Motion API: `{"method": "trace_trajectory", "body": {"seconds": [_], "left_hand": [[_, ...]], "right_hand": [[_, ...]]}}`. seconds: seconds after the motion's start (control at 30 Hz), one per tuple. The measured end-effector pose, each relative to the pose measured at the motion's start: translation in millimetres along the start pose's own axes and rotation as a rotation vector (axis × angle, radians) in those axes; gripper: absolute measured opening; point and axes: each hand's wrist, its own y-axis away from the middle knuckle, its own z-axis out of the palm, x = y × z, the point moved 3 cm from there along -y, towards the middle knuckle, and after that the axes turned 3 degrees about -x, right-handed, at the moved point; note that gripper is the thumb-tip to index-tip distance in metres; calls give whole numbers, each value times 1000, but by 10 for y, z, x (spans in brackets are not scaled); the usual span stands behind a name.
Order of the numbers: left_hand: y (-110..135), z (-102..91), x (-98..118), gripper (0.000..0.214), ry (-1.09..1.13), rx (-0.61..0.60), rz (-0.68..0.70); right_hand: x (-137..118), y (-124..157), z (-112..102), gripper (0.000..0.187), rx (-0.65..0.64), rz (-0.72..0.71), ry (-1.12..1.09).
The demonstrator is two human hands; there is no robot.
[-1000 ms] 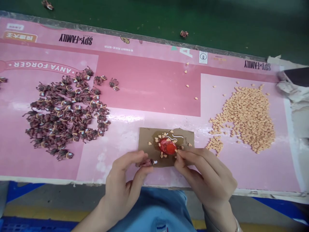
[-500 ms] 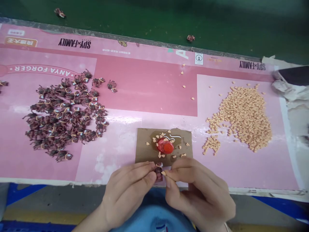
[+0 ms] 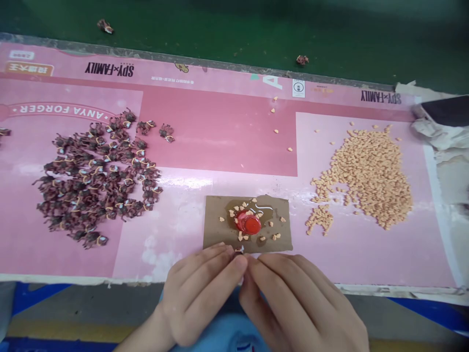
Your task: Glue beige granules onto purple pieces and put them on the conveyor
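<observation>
My left hand (image 3: pixel 200 293) and my right hand (image 3: pixel 296 303) meet at the lower middle, just below a brown cardboard sheet (image 3: pixel 216 234). Between their fingertips is a small dark figure (image 3: pixel 239 250), mostly hidden. A red plastic cap (image 3: pixel 249 224) sits on the cardboard in a shiny puddle of glue, ringed by peach-coloured crumbs (image 3: pixel 275 236). A large heap of dark figures with yellow loops (image 3: pixel 95 181) lies to the left of my hands. A bigger pile of peach-coloured crumbs (image 3: pixel 368 178) lies to the right.
A pink printed mat (image 3: pixel 220 132) covers the green work surface (image 3: pixel 234 29), where stray figures (image 3: pixel 302 59) lie beyond its far edge. Crumpled grey material (image 3: pixel 428 128) lies at the right end. Blue crate edges (image 3: pixel 36 298) show below the table.
My hands have closed together around the small figure, hiding most of it and the peach crumb my right hand held earlier. The view has shifted slightly, and the cardboard and cap stay in place.
</observation>
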Motion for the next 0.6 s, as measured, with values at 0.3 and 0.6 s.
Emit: {"method": "trace_trajectory", "body": {"seconds": [0.3,0.6], "left_hand": [[-90,59,-7,9,537,107,-418],[-31,83,-33,12,611,150,-548]], "right_hand": [[189,71,-84,18,16,126,-190],[353,285,-163,18,211,291,-189]]}}
